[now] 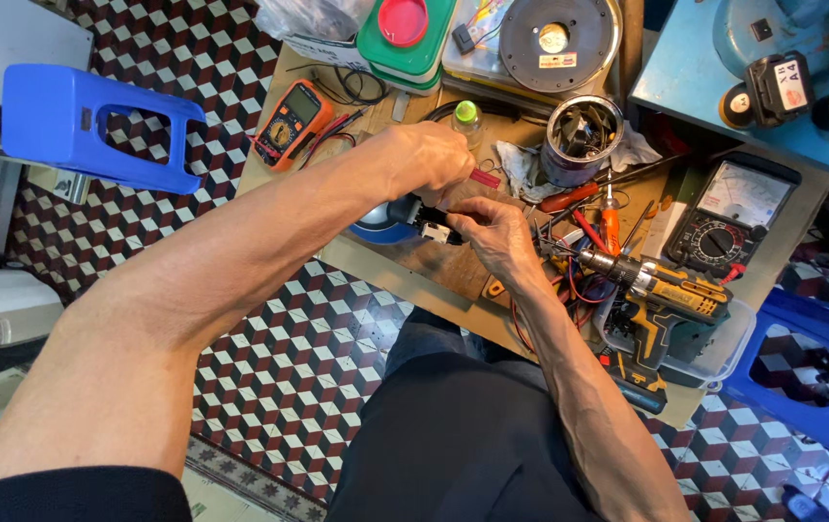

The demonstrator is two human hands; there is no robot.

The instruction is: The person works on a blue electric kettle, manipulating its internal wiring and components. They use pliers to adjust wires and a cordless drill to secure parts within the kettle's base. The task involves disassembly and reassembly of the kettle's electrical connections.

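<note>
I am looking down over both arms at a low wooden worktop [453,271] crowded with tools. My left hand [429,159] is closed around a tool with a red handle [485,179], which sticks out of the fist toward the right; I take it for a small screwdriver, though the tip is hidden. My right hand [496,232] pinches a small black and white part [431,224], perhaps a switch or connector block, and holds it just above the worktop's near edge, in front of a blue round object [382,224]. Both grips are firmly shut, each on its own thing, and the two hands almost touch.

I judge the step in hand to be work on a fastening or terminal of that small part, with the tool brought down onto it from above. The next move calls for a steady right hand, so the part does not twist, and for keeping the tool tip seated while it turns; I cannot see the contact point itself.

Close by lie an orange meter [290,121], a black dial meter [724,227], a yellow drill [661,290] and a metal can [583,138].
</note>
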